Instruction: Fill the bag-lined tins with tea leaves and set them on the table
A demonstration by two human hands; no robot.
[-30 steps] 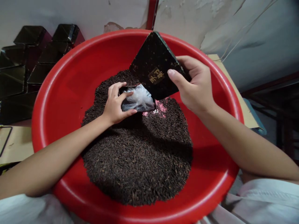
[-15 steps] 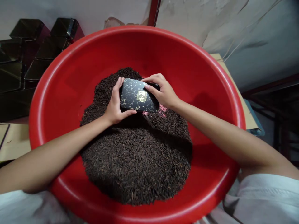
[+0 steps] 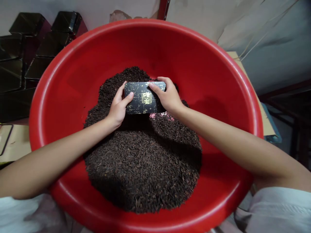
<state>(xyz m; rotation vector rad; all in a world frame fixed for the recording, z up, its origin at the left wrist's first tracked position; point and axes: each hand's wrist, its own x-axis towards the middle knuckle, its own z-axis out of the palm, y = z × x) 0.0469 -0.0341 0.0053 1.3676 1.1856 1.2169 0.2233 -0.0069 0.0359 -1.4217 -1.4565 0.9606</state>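
Between my two hands is a black tin (image 3: 138,105) with gold flecks and a gold square label on its lid. My left hand (image 3: 119,108) grips its left end, thumb on the lid. On the right end, my right hand (image 3: 171,97) holds it with the thumb on the lid's upper part and the other fingers behind. The tin hangs over a heap of dark brown loose tea leaves (image 3: 143,168). The leaves lie in a wide red plastic basin (image 3: 55,119). Whatever is inside the tin is hidden.
Several dark rectangular tins (image 3: 48,43) are stacked left of the basin. A pale board (image 3: 17,142) lies at the lower left, and another pale surface edge (image 3: 267,127) shows at the right. Behind the basin stands a stained wall (image 3: 194,19) with a dark red post (image 3: 163,9).
The tin has turned to lie more level. My left thumb has moved from its lower edge up onto the lid, and my right hand has shifted slightly to the right. The view has shifted a little.
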